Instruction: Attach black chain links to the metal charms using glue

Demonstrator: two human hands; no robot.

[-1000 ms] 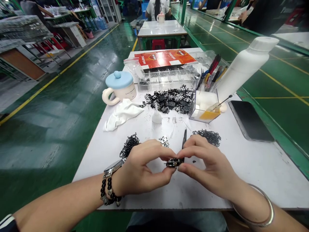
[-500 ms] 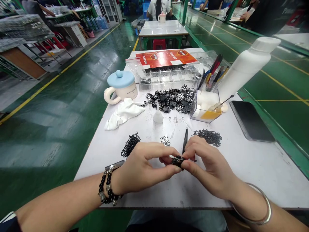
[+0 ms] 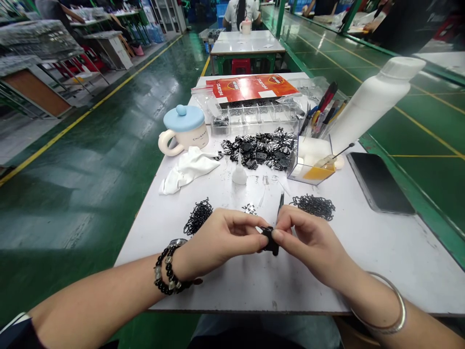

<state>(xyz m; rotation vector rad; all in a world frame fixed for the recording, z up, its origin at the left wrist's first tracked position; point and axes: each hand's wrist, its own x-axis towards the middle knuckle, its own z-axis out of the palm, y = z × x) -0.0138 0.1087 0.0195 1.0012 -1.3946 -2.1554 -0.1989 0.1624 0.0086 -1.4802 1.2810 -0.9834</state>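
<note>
Glossy green factory floor [image 3: 80, 228], yellow-striped

We are noting a black beaded bracelet with silver beads [image 3: 167, 274] circling the left wrist [image 3: 181, 269], a thin polished silver bangle [image 3: 392, 312] circling the right forearm [image 3: 366, 295], and a dark sleeve with white edging [image 3: 20, 332] covering the left upper arm.

The black chain [image 3: 271, 241] looks like glossy metal — the mug [image 3: 192, 138] smooth ceramic, its lid [image 3: 184, 118] matt silicone, the rag [image 3: 187, 169] soft cloth, the table [image 3: 232, 295] matt laminate.

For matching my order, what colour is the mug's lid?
The mug's lid is light blue, best seen in the head view.
</note>
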